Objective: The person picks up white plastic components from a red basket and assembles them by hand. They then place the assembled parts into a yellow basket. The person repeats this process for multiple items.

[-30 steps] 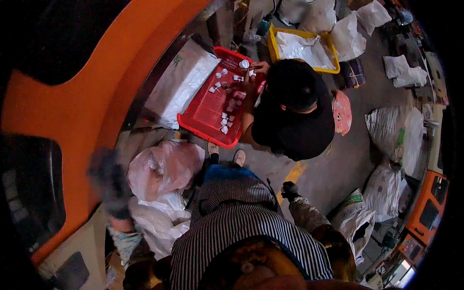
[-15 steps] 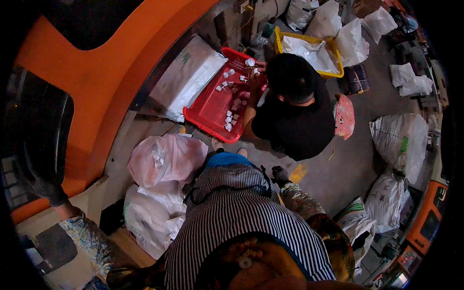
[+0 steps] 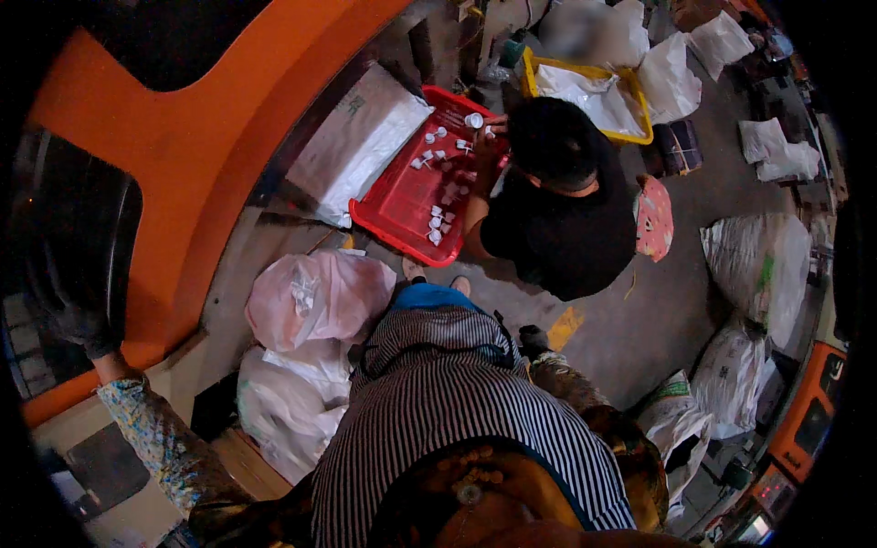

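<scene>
My left hand (image 3: 78,321), in a dark glove, reaches out to the far left beside the dark window (image 3: 87,247) of an orange machine (image 3: 178,173). Its fingers fade into the dark background, so their pose and any contact are unclear. Low on my right side is my right hand (image 3: 533,340), also dark-gloved, just beyond my patterned sleeve (image 3: 566,379) and next to my striped apron (image 3: 448,393). Its fingers are too small and dark to make out. Nothing visible sticks out of either hand.
Ahead, a person in black (image 3: 571,210) crouches over a red tray (image 3: 402,196) with several white plastic parts (image 3: 436,219). Full plastic bags (image 3: 320,297) stand at my left. Behind the person is a yellow crate (image 3: 644,114); white sacks (image 3: 754,265) line the right.
My left hand has moved farther up along the machine's dark window. My right hand has drawn slightly downward, showing less of itself. The view has shifted a little.
</scene>
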Demonstrator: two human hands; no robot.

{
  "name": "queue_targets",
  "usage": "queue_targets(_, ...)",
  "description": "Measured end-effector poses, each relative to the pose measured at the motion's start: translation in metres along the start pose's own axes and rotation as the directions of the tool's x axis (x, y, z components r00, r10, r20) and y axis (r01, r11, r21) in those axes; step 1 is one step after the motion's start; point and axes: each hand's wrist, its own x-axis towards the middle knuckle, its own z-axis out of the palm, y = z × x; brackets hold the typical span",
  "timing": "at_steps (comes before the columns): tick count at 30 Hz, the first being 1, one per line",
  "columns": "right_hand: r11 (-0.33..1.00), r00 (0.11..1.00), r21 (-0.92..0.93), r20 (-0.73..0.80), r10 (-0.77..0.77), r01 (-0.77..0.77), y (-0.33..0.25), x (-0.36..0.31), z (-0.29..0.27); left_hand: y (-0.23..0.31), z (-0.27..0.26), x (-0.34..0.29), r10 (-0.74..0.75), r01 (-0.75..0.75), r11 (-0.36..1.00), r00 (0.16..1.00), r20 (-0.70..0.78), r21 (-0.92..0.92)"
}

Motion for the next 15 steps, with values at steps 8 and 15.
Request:
queue_targets(8,0.953,0.996,-0.298,-0.086,0.025,-0.049,-0.043,0.025,-0.018,0.010,-0.002,0.009,-0.002,0.002,1.000,0.999,-0.046,0.003)
queue_targets(15,0.923,0.949,0.369,-0.238,0.207,-0.108,-0.003,0.048,0.022,0.008,0.003,0.008,-0.010,0.010,0.999,1.000,-0.009,0.037)
